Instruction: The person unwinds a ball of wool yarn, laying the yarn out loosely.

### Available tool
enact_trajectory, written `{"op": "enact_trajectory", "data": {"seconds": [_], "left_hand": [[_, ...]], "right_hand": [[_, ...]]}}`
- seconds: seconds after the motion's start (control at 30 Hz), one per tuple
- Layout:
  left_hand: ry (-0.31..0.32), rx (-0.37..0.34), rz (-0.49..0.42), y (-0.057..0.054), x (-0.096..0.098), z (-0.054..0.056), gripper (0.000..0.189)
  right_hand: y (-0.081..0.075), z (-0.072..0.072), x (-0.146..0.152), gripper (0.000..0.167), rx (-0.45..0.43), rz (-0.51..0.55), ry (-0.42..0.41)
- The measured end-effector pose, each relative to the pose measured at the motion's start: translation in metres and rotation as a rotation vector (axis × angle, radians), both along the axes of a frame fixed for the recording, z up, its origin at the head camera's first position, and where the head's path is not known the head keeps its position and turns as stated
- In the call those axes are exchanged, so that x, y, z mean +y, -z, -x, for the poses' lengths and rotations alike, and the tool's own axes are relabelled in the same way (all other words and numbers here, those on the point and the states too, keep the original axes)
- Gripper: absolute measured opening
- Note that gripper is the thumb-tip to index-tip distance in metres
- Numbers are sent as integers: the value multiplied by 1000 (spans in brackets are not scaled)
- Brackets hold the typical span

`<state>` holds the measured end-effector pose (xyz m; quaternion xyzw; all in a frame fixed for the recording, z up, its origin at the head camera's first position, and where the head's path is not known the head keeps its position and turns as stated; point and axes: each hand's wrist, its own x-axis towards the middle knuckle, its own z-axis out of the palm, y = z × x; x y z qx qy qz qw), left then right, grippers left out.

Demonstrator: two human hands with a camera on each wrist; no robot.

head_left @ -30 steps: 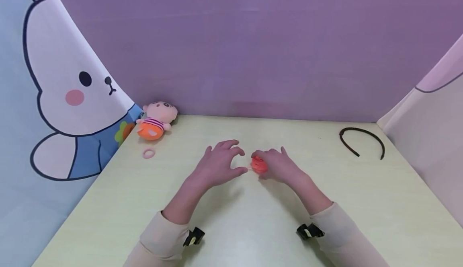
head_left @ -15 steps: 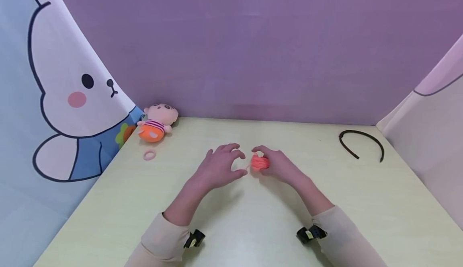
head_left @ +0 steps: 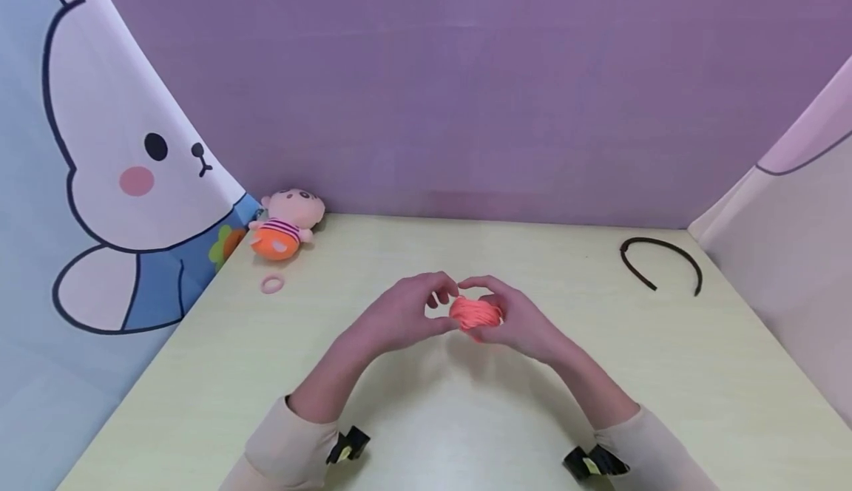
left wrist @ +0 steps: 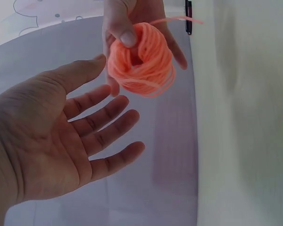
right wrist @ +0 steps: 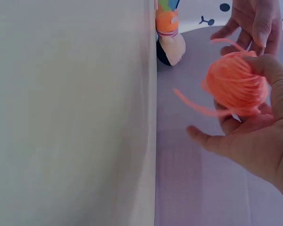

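A coral-orange ball of yarn [head_left: 475, 313] is held above the table between my two hands. My right hand [head_left: 522, 321] grips it, and the right wrist view shows the thumb over the yarn [right wrist: 238, 84] with fingers beneath. A loose strand hangs from the ball in both wrist views. My left hand [head_left: 406, 310] faces it from the left, fingers relaxed and spread in the left wrist view. The left thumb tip comes right up to the yarn [left wrist: 141, 59]. Both index fingertips meet above the ball in the head view.
A plush doll [head_left: 286, 225] with orange bottoms lies at the table's back left, and a pink ring [head_left: 272, 284] is in front of it. At the back right lies a black headband [head_left: 665, 247]. A purple cloth [head_left: 466, 106] borders the table's [head_left: 200, 402] back edge.
My right hand has brought the yarn left and nearer to me, against the left hand's fingertips. The left fingers have moved slightly toward it. Doll, ring and headband stay put.
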<state>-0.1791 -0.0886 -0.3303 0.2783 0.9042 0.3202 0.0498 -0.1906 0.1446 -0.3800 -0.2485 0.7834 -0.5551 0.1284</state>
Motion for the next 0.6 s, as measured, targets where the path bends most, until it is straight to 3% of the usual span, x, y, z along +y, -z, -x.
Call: {"op": "enact_trajectory", "data": {"seconds": [0.17,0.33,0.6], "left_hand": [[30,-4,-42,-3,4,-6,24],[8,-21,-69,-6,6,-10,14],[-16,-43,-83,-5,5,-10,11]], "right_hand": [[-1,-13,3,62,-44,94,-33],[-1,-18,3,61,-93,171,-47],[3,-19,1,63,-95,169,-35]]}}
